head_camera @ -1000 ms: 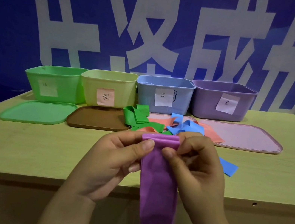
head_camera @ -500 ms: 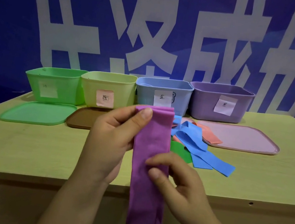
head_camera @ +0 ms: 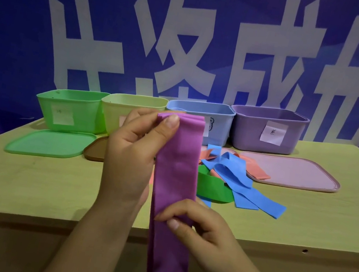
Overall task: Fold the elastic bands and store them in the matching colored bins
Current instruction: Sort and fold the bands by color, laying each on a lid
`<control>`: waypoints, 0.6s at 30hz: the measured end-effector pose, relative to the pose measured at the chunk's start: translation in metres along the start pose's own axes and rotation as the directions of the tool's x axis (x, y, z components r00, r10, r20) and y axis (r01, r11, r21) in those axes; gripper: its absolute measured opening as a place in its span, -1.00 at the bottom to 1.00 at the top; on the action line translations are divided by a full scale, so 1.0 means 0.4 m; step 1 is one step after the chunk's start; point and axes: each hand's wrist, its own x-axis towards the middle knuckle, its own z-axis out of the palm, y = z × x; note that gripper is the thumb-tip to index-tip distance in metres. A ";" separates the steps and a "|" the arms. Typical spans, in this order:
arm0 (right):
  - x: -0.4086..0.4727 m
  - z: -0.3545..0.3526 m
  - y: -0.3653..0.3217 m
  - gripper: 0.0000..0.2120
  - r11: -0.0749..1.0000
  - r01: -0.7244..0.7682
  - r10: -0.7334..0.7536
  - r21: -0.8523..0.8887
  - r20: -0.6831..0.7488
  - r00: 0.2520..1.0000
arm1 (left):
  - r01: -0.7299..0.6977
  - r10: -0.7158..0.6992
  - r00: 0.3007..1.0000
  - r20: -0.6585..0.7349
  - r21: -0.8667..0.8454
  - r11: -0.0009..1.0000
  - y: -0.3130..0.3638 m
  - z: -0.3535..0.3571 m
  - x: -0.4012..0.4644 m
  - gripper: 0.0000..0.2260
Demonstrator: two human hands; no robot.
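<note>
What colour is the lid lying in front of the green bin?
Green, like its bin; the lid shows clearly in the head view.

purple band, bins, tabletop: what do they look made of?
Purple band: likely thin latex or rubber sheet, matte; it hangs limp and flat from the left hand and right hand.
Purple bin, like the others: moulded plastic, smooth with slight sheen, rounded rim.
Table: pale wood-look board, probably laminate; plain edge.
</note>
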 end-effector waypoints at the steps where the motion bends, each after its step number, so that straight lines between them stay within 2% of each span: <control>1: -0.004 -0.001 0.007 -0.84 1.000 -0.012 0.013 -0.011 0.016 1.000 | 0.026 -0.025 1.000 0.008 -0.023 0.999 0.007 0.001 0.002 -0.93; 7: -0.029 0.029 0.074 -0.71 0.984 -0.163 0.172 -0.072 0.142 0.975 | 0.098 -0.102 0.995 -0.021 -0.157 0.983 0.059 0.009 0.035 -0.88; 9: -0.037 0.040 0.087 -0.72 0.980 -0.187 0.194 -0.064 0.135 0.972 | 0.120 -0.123 0.992 -0.006 -0.176 0.977 0.065 0.005 0.052 -0.92; 16: -0.040 0.042 0.091 -0.53 0.978 -0.206 0.209 -0.040 0.096 0.973 | 0.199 -0.189 0.978 0.084 -0.142 0.970 0.081 0.005 0.076 -0.76; 18: -0.042 0.047 0.090 -0.56 0.980 -0.197 0.199 -0.028 0.102 0.975 | 0.197 -0.186 0.979 0.086 -0.150 0.969 0.088 0.005 0.083 -0.75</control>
